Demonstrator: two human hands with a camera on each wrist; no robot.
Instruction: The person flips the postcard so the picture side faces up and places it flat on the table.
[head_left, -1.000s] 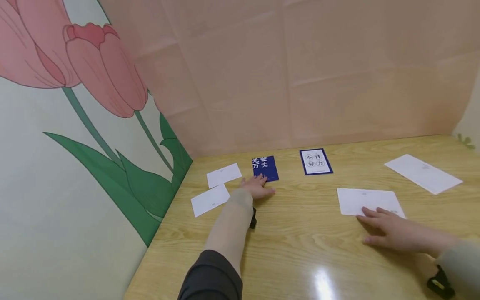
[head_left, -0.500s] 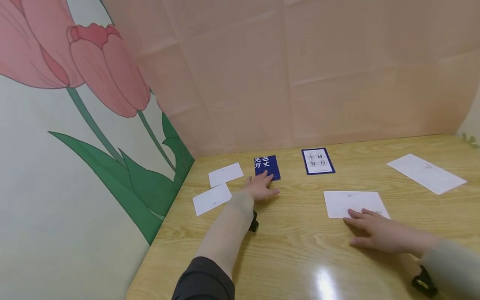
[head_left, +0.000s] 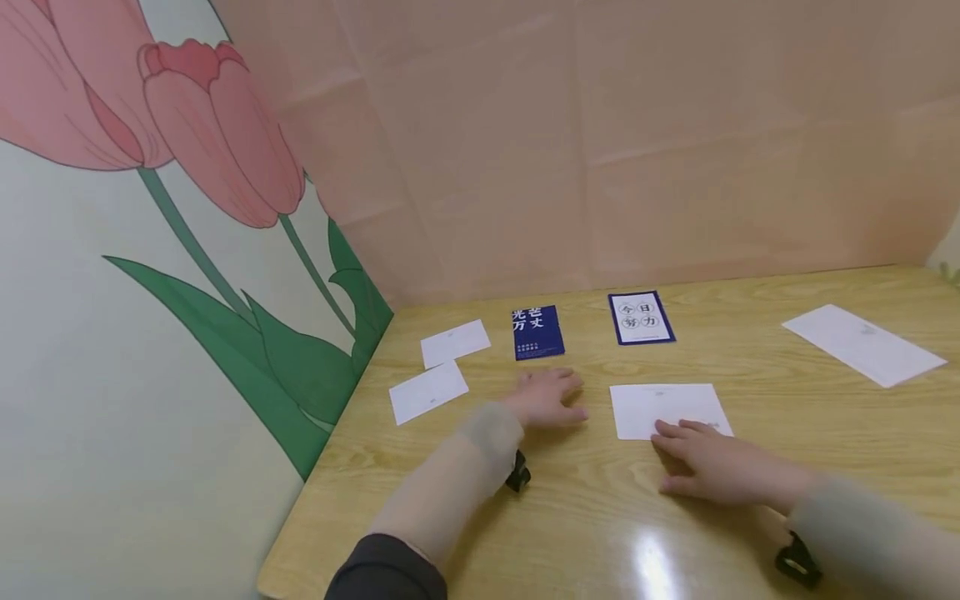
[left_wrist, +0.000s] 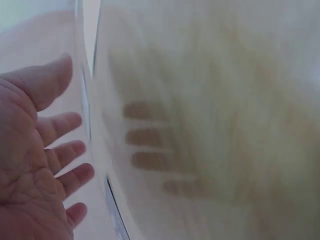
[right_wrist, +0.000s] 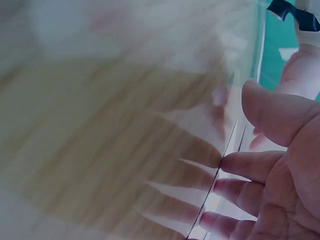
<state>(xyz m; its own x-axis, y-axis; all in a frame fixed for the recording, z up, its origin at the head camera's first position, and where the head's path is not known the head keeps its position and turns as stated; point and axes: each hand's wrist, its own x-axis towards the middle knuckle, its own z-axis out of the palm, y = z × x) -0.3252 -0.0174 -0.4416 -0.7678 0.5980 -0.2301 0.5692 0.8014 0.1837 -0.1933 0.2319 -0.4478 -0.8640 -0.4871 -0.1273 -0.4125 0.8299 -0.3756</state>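
Observation:
In the head view my right hand (head_left: 720,462) rests its fingertips on the near edge of a white card (head_left: 663,408), fingers extended. The right wrist view shows those fingers (right_wrist: 255,162) spread at the card's edge. My left hand (head_left: 547,398) is just in front of a dark blue card (head_left: 538,335) with white Chinese characters, apart from it and holding nothing. In the left wrist view the left fingers (left_wrist: 70,155) are spread, with their reflection on the glossy table. To the right of the blue card lies a blue-bordered white card (head_left: 642,318).
Two white cards lie at the left, one farther back (head_left: 455,342) and one nearer (head_left: 428,392). A long white card (head_left: 864,345) lies at the far right. Behind the wooden table (head_left: 570,525) hangs a pinkish sheet (head_left: 487,150); a tulip-painted wall (head_left: 180,400) stands left.
My right hand has slid the white card leftward across the table. My left hand has drawn back from the blue card, which now lies uncovered.

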